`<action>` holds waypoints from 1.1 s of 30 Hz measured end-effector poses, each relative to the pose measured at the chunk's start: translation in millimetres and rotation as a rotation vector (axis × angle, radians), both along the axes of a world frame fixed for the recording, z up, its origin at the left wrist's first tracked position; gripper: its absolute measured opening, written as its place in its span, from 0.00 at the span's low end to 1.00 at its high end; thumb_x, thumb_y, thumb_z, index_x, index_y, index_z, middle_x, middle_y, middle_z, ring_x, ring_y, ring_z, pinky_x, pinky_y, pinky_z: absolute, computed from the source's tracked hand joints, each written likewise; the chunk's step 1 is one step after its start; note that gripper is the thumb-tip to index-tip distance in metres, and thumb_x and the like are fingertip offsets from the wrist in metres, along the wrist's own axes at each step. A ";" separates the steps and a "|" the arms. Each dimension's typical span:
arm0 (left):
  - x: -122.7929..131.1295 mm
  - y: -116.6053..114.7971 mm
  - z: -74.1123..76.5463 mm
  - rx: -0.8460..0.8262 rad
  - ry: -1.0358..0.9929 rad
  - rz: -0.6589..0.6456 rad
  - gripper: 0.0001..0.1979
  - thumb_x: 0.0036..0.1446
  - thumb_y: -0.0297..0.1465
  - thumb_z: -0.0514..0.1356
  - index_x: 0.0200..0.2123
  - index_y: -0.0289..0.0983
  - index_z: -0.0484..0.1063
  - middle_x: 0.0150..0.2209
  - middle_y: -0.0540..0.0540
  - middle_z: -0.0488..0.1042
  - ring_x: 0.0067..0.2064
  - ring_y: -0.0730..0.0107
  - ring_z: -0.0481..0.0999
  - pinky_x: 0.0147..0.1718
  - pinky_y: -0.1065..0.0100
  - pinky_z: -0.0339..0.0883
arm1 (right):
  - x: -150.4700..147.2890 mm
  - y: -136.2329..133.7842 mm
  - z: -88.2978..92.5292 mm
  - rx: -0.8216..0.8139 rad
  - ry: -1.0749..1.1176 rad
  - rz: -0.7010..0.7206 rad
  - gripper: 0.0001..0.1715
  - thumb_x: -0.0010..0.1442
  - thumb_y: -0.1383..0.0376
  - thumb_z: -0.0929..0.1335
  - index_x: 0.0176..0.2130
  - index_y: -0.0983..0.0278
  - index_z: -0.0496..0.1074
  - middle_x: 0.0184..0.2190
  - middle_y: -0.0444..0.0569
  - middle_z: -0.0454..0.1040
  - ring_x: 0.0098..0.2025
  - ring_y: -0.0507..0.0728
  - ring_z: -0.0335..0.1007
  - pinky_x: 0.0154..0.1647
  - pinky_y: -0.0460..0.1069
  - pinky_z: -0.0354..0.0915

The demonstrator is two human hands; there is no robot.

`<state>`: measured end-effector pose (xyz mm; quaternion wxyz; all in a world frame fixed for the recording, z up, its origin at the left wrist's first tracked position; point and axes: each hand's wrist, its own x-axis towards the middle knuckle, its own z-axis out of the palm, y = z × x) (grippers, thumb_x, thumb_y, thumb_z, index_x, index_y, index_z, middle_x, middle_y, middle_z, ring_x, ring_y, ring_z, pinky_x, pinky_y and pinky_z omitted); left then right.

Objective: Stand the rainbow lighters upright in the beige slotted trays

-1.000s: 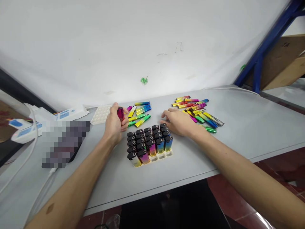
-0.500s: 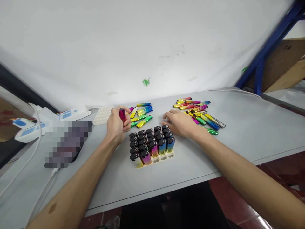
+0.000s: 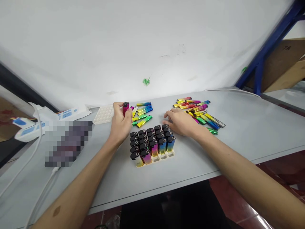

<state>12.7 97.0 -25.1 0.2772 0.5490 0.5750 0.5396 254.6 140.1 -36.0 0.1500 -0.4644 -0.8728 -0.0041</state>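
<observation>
My left hand is closed round a pink lighter with a black cap, held upright just above the table. Right in front of it stands a white tray filled with several black-capped rainbow lighters; three slots in its near row are bare. My right hand rests flat on the table beside the tray's far right corner, fingers spread, holding nothing. A pile of shiny rainbow sleeves lies just beyond it. A smaller pile of sleeves lies beside my left hand.
A white empty tray lies at the back left, next to white and blue devices with white cables. A blurred dark patch covers the table's left part. A blue frame and cardboard boxes stand at the right.
My left hand has turned and lifted the pink lighter, so it now stands upright at my fingertips, a little farther right. My right hand has barely moved.
</observation>
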 end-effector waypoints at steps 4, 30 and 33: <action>-0.7 3.6 -2.1 0.156 0.156 0.082 0.07 0.62 0.36 0.52 0.43 0.43 0.59 0.35 0.51 0.72 0.37 0.70 0.74 0.40 0.63 0.68 | 9.4 2.6 8.8 -0.053 -0.025 -0.136 0.16 0.62 0.56 0.65 0.43 0.64 0.74 0.45 0.56 0.74 0.48 0.64 0.70 0.41 0.54 0.63; 51.2 -122.3 66.6 0.544 1.255 -0.294 0.08 0.61 0.32 0.61 0.44 0.41 0.70 0.35 0.49 0.77 0.40 0.62 0.73 0.41 0.59 0.64 | 10.6 8.5 4.1 -0.131 0.050 0.071 0.12 0.54 0.56 0.71 0.35 0.61 0.74 0.39 0.53 0.76 0.46 0.62 0.69 0.38 0.52 0.62; 47.1 -117.7 53.5 0.503 1.311 -0.299 0.08 0.60 0.33 0.61 0.43 0.40 0.72 0.35 0.48 0.77 0.41 0.60 0.72 0.42 0.58 0.63 | 10.1 10.6 0.7 -0.133 0.056 0.096 0.12 0.55 0.56 0.70 0.36 0.61 0.73 0.40 0.52 0.76 0.47 0.62 0.67 0.38 0.52 0.62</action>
